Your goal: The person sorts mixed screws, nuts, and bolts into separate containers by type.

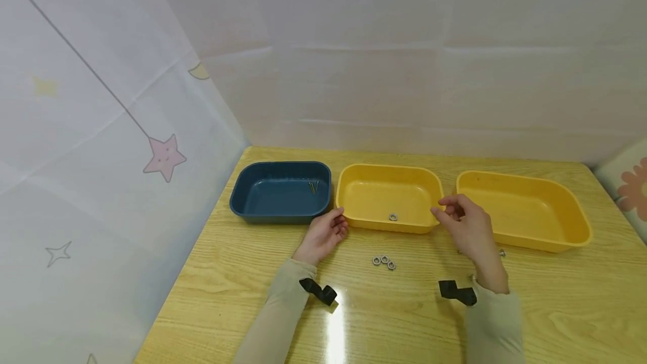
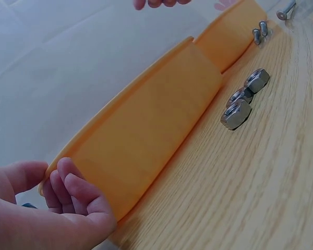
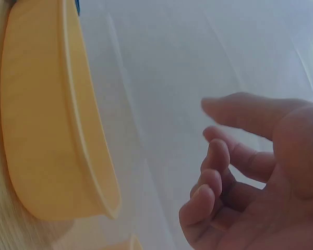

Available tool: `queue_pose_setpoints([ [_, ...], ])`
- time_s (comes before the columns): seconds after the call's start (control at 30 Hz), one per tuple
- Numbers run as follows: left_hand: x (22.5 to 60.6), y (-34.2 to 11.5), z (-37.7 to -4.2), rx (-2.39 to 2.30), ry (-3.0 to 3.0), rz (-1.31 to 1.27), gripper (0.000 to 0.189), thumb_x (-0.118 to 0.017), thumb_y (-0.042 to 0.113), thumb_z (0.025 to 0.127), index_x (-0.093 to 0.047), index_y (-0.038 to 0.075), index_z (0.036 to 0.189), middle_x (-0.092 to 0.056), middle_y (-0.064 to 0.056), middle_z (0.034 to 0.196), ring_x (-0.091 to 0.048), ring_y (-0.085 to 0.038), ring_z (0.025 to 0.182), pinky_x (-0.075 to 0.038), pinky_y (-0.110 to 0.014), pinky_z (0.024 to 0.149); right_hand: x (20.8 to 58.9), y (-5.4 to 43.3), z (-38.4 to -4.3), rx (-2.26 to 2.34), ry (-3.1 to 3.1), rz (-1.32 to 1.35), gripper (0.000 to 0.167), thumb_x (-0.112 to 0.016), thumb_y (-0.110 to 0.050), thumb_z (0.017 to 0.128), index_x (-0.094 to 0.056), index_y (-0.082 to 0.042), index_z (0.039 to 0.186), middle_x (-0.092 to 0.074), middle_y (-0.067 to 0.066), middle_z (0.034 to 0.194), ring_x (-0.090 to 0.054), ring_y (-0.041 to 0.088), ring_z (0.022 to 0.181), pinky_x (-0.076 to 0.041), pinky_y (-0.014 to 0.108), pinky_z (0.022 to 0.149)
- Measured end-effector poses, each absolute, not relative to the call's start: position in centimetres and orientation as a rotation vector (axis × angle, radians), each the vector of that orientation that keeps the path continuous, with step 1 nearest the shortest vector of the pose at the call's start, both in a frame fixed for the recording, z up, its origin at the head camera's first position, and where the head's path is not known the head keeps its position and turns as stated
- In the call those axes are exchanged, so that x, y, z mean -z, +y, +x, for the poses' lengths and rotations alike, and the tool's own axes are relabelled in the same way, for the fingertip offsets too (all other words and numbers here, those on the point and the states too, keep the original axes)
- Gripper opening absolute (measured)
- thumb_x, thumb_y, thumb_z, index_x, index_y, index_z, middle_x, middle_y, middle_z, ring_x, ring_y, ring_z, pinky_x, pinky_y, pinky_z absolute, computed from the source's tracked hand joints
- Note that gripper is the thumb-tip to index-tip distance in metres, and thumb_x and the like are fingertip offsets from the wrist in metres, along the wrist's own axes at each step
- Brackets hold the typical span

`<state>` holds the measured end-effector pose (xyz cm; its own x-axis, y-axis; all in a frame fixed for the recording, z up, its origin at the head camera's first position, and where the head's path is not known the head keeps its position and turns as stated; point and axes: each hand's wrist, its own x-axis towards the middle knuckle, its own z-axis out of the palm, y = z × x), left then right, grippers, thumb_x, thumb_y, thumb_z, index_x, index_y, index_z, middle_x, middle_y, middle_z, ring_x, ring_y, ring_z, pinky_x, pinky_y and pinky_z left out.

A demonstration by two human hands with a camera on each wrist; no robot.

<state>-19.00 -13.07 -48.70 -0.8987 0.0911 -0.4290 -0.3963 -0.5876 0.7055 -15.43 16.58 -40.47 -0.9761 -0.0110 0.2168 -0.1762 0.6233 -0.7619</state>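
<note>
My left hand [image 1: 323,235] pinches the near left corner of the middle yellow bin [image 1: 371,198], thumb over the rim and fingers curled against the outer wall [image 2: 141,140]. A single hex nut [image 1: 393,217] lies inside this bin near its front. My right hand [image 1: 470,228] hovers by the bin's right end, fingers loosely bent, thumb and index finger apart. Nothing shows between those fingers [image 3: 219,153] in the right wrist view. Three hex nuts [image 1: 384,259] sit clustered on the wooden table in front of the bin.
To the left stands a dark blue bin [image 1: 273,219] with brass-coloured screws [image 1: 312,187] inside. Another yellow bin [image 1: 525,206] stands at the right. Several bolts, one with a flat head [image 2: 283,14], lie on the table [image 1: 394,319] near it. A light fabric backdrop [image 1: 354,72] rises behind.
</note>
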Motion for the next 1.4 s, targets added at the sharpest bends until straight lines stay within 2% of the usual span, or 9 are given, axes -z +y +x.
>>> queue_pose_setpoints([
  [0.3,48.7,-13.1,-19.0,-2.519,1.225,-0.501,0.011,-0.056,0.013,0.097,-0.060,0.008,0.088,-0.053,-0.002,0.081,-0.050,-0.013,0.074,-0.043,-0.022,0.067,40.4,17.3,-14.7,-1.588,-2.629,0.408,0.024,-0.062,-0.027,0.095,-0.062,-0.009,0.110,-0.056,0.001,0.090,-0.053,0.011,0.076,-0.044,0.022,0.065],
  [0.43,48.7,-13.2,-18.9,-2.524,1.234,-0.503,0.010,-0.056,0.013,0.097,-0.059,0.007,0.089,-0.054,-0.002,0.080,-0.050,-0.013,0.074,-0.043,-0.023,0.066,41.1,17.7,-14.5,-1.762,-2.618,0.591,0.022,-0.060,-0.018,0.097,-0.059,-0.006,0.115,-0.058,0.003,0.094,-0.058,0.012,0.079,-0.049,0.023,0.069],
  [0.73,48.5,-13.2,-18.8,-2.527,1.249,-0.502,0.010,-0.057,0.014,0.097,-0.059,0.007,0.090,-0.054,-0.001,0.080,-0.050,-0.013,0.075,-0.043,-0.023,0.067,43.6,16.8,-14.9,-1.761,-2.723,0.901,0.018,-0.061,-0.017,0.096,-0.061,-0.013,0.113,-0.062,0.003,0.096,-0.058,0.012,0.085,-0.050,0.024,0.075],
  [0.97,48.6,-13.1,-18.8,-2.513,1.246,-0.490,0.011,-0.056,0.014,0.098,-0.054,0.004,0.100,-0.053,-0.001,0.081,-0.050,-0.013,0.075,-0.043,-0.022,0.067,46.1,15.2,-15.6,-1.679,-2.849,1.087,0.024,-0.065,-0.017,0.093,-0.060,-0.002,0.112,-0.062,0.003,0.093,-0.055,0.008,0.083,-0.048,0.023,0.071],
  [1.2,48.5,-13.0,-18.8,-2.508,1.254,-0.497,0.010,-0.055,0.015,0.098,-0.056,0.005,0.097,-0.053,-0.001,0.080,-0.050,-0.013,0.074,-0.043,-0.022,0.067,47.5,14.1,-15.7,-1.651,-2.919,1.080,0.028,-0.073,-0.011,0.084,-0.060,0.000,0.107,-0.059,0.013,0.092,-0.050,0.007,0.078,-0.044,0.020,0.069],
  [1.4,48.5,-13.1,-18.8,-2.510,1.267,-0.498,0.010,-0.056,0.015,0.098,-0.055,0.005,0.098,-0.053,-0.001,0.080,-0.049,-0.012,0.074,-0.042,-0.022,0.068,47.8,13.2,-15.4,-1.510,-2.989,1.013,0.028,-0.077,-0.009,0.077,-0.060,-0.002,0.099,-0.053,0.009,0.086,-0.046,0.014,0.078,-0.039,0.021,0.067],
])
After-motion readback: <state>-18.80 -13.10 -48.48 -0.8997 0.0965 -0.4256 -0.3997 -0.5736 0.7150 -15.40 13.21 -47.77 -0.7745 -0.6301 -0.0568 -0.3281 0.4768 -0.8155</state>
